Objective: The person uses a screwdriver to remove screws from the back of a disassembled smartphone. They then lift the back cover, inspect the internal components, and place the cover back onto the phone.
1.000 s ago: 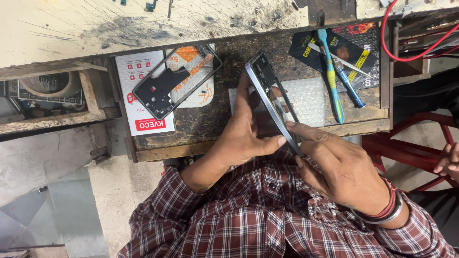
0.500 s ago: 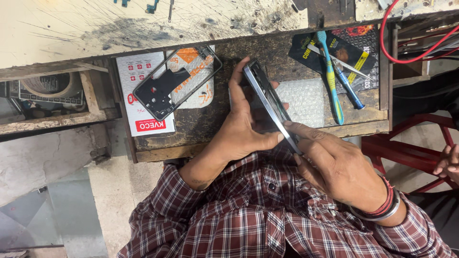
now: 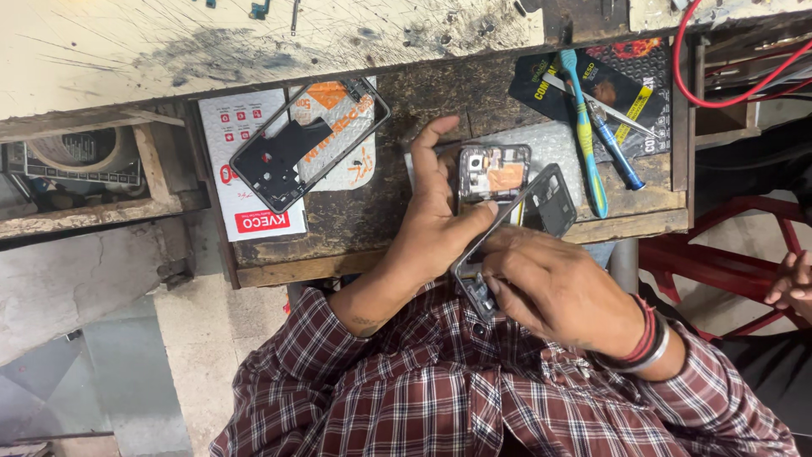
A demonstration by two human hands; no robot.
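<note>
A dark phone frame (image 3: 518,228) is held over the near edge of the wooden workbench (image 3: 364,203), with its long axis set diagonally — the far end points up and to the right, the near end comes down toward the checked shirt (image 3: 440,389). The near end is clamped by the right hand (image 3: 558,292), whose fingers are closed around it. The left hand (image 3: 436,224) is laid against the left side of the frame, thumb pressed on its edge and fingers stretched out toward the bench. Just behind the frame, a phone body with exposed inner parts (image 3: 493,172) is seen on a sheet of bubble wrap (image 3: 554,148).

Compared with half a second ago, the frame is turned more flat and open to the camera, and the phone body behind it is now uncovered.

On the bench a second empty frame (image 3: 309,144) is laid on printed packets, and a blue-green toothbrush (image 3: 584,127) and a blue screwdriver (image 3: 613,148) are placed at the right. A grey floor is seen below, a red metal stool at right.
</note>
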